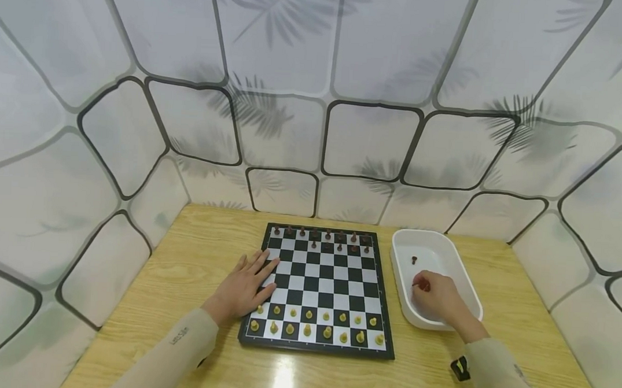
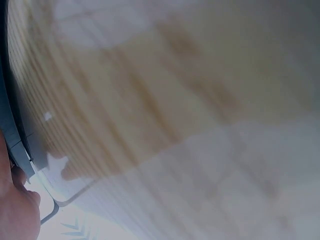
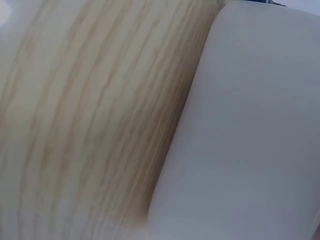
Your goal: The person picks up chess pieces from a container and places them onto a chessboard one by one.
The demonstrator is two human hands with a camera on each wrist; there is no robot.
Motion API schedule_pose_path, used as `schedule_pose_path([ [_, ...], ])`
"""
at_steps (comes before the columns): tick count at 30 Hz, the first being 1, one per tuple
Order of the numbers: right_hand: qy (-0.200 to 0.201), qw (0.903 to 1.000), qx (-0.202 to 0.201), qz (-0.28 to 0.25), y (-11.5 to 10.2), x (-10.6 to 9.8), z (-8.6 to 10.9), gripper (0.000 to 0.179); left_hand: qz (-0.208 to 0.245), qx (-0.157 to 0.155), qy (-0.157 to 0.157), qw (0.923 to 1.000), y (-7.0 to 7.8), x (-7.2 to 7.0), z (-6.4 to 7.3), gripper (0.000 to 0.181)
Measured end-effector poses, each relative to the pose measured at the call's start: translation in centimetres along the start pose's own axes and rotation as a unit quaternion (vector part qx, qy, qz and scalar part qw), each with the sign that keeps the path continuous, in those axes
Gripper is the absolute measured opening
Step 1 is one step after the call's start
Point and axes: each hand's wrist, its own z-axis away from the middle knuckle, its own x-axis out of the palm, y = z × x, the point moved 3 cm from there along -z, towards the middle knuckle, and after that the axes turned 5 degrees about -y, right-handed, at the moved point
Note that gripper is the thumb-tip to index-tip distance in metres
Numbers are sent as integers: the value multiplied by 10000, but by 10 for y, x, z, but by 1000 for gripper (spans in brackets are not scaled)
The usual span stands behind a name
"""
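Observation:
My left hand (image 1: pixel 241 286) rests with fingers spread on the left edge of a black-and-white chessboard (image 1: pixel 318 285). Part of that hand also shows at the lower left of the left wrist view. Yellow chess pieces (image 1: pixel 307 330) fill two rows at the near side, while dark red pieces (image 1: pixel 328 235) stand along the far side. Inside a white tray (image 1: pixel 470 282) to the right, my right hand (image 1: pixel 437 295) pinches a small dark red chess piece, mostly hidden by the fingers. Another dark red piece (image 1: pixel 414 260) lies farther back in the tray.
The board and tray stand on a wood-grain table (image 1: pixel 205 235). A patterned curtain (image 1: pixel 287 135) encloses the back and both sides. The tray's outer wall (image 3: pixel 240 130) fills the right of the right wrist view.

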Motion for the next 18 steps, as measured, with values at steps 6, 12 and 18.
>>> schedule_pose_path([
  [6,845,9957,-369,-53,-15,-12,-4,21,33,33,20,10000,2,-1,0,69],
  [12,1249,9903,-433,-420,-40,-24,-20,19,36,41,36,10000,1,0,0,70],
  [18,1206,9887,-656,-601,-72,-24,-37,14,69,72,100,9999,0,1,0,70],
])
